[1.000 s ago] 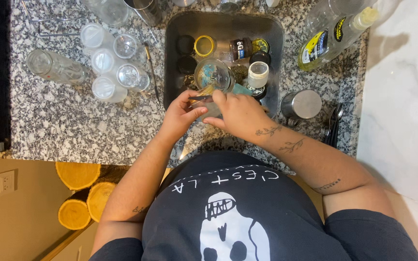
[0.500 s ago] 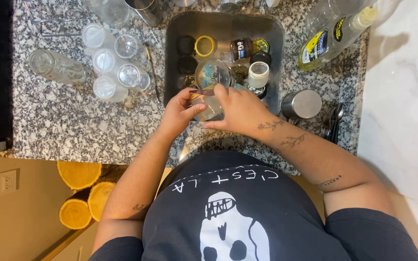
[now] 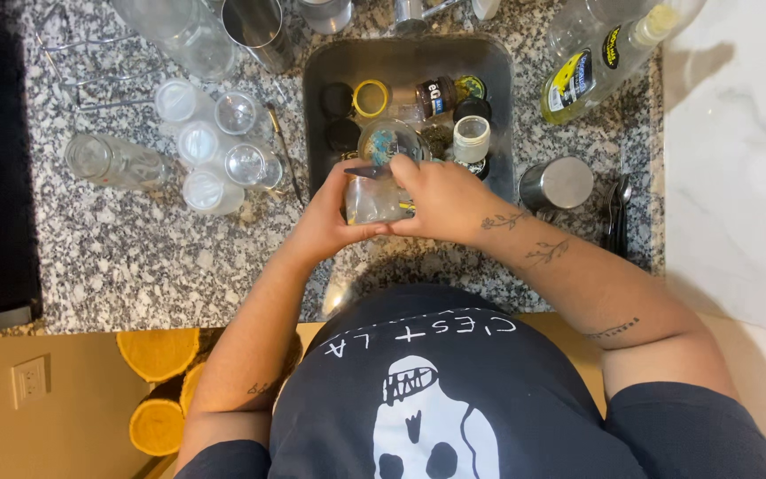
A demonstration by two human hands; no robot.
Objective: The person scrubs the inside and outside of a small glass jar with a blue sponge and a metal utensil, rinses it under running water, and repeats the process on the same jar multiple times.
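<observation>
speckled granite counter [image 3: 117,257]: both hands have barely shifted; left hand [image 3: 330,217] and right hand [image 3: 441,200] stay clasped around a clear glass jar [image 3: 370,200], grey sink basin [image 3: 316,106] at twelve o'clock.

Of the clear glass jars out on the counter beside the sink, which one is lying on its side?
The lone jar farthest out on the granite counter; the clustered jars beside it stand upright, mouths up.

Speckled granite counter [image 3: 135,266], white marble wall [image 3: 738,177], yellow cabinet front [image 3: 64,417]
</observation>
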